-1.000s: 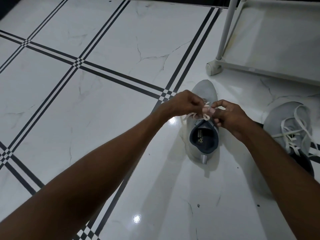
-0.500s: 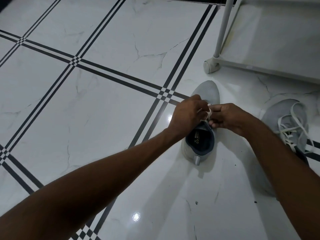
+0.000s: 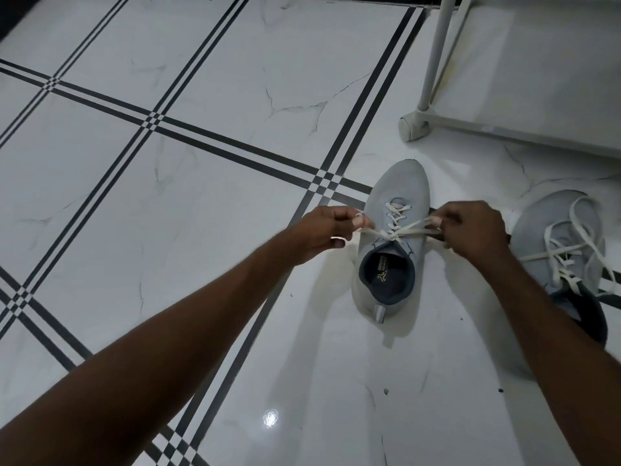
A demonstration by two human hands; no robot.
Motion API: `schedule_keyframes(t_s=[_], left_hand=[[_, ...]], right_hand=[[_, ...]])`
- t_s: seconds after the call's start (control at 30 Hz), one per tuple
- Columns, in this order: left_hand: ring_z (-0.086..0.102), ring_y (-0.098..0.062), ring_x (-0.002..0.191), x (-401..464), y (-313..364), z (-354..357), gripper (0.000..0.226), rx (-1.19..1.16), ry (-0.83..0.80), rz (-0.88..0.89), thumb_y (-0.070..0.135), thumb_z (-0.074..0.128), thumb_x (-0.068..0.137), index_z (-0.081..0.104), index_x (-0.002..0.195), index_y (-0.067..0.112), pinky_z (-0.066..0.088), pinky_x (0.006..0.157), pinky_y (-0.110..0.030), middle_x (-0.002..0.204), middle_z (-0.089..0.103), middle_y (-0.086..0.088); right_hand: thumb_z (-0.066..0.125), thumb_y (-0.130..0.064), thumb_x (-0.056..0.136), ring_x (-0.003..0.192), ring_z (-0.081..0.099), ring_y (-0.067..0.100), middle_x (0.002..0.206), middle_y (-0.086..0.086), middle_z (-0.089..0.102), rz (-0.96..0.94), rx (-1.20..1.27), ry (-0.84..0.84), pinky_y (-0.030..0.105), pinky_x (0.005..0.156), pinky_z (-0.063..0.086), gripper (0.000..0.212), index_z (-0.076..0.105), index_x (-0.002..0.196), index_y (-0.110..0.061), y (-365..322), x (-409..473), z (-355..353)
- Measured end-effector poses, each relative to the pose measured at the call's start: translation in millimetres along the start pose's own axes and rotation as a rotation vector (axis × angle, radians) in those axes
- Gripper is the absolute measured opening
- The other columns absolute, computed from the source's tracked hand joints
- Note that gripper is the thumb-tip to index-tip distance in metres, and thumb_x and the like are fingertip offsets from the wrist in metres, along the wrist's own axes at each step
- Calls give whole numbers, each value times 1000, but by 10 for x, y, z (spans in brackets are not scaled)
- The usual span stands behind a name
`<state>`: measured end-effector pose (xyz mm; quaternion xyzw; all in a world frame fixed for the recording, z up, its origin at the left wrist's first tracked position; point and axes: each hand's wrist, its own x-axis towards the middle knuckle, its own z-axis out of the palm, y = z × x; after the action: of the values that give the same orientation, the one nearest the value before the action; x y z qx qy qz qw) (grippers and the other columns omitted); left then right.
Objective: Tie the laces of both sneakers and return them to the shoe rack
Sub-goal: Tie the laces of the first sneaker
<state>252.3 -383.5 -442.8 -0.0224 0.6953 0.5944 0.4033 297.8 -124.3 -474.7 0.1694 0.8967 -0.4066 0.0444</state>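
A light grey sneaker (image 3: 396,186) with a dark blue lining stands on the floor, toe pointing away from me. Its white laces (image 3: 398,232) are stretched taut sideways across the tongue, with a knot at the middle. My left hand (image 3: 322,230) grips the lace end to the left of the shoe. My right hand (image 3: 470,228) grips the lace end to the right. A second grey sneaker (image 3: 537,230) lies at the right with its white laces loose; my right forearm covers part of it.
A white shoe rack (image 3: 504,129) stands at the upper right, its bottom shelf and corner foot (image 3: 411,129) just beyond the sneaker's toe. The floor is glossy white marble tile with black stripe lines (image 3: 235,153).
My hands were close together over the sneaker's tongue. They have moved apart to either side, and the laces are now pulled tight between them.
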Motion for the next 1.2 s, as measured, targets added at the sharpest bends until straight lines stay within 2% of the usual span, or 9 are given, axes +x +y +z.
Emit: schedule_keyframes(t_s=[0.13,0.33,0.43,0.57,0.63,0.77,0.9,1.1,1.2], left_hand=[[48,-6,62,97,102,165,19,-256,-95,-55,21,54,100,69,90,21,41,58,-17,114,72,-6],[56,-9,60,170,195,334,24,-435,-265,-201,23,38,106,56,91,18,43,49,-15,107,74,-12],[55,-9,55,176,215,361,28,-427,-262,-235,21,32,106,54,88,17,39,46,-15,82,72,-3],[20,-7,42,177,100,312,27,-399,-255,-188,17,31,105,48,84,16,12,45,-21,50,36,8],[13,-8,44,148,22,303,27,-399,-255,-178,16,32,105,49,84,15,10,44,-22,49,30,9],[14,-6,41,92,-43,331,27,-402,-235,-194,13,34,103,51,82,15,13,38,-18,49,28,9],[23,-3,38,23,-130,272,36,-450,-256,-236,13,35,104,53,73,16,15,40,-18,51,30,8],[26,-3,38,12,-189,165,32,-513,-220,-301,12,35,103,50,75,15,18,41,-17,51,31,8],[31,-5,42,14,-173,128,26,-513,-188,-298,14,34,103,53,85,13,28,39,-16,58,40,4]], right_hand=[[58,-7,94,48,60,10,85,4,75,278,661,-163,20,48,52,16,72,101,-11,-242,14,-5],[40,3,96,91,60,22,109,12,69,527,1034,-440,14,49,49,29,66,107,-4,-349,73,124],[37,-7,102,58,57,10,84,5,66,605,1120,-451,13,44,41,26,62,94,-9,-373,105,190],[27,4,94,33,36,4,56,-1,47,750,1345,-459,13,27,25,29,43,78,-15,-279,171,206],[25,9,85,29,30,5,45,-3,41,750,1292,-463,13,25,19,31,40,74,-16,-252,185,236],[26,-4,94,25,23,7,38,-5,34,739,1074,-309,8,30,17,31,42,69,-13,-371,159,356],[37,-8,92,20,24,10,45,1,38,769,972,-112,7,35,21,31,43,62,-13,-553,93,505],[30,-7,97,17,27,9,28,-3,38,781,1016,-126,5,33,22,34,40,65,-13,-579,34,577],[37,-8,96,27,39,10,44,2,48,678,874,-187,13,33,33,31,50,69,-11,-531,-7,529]])
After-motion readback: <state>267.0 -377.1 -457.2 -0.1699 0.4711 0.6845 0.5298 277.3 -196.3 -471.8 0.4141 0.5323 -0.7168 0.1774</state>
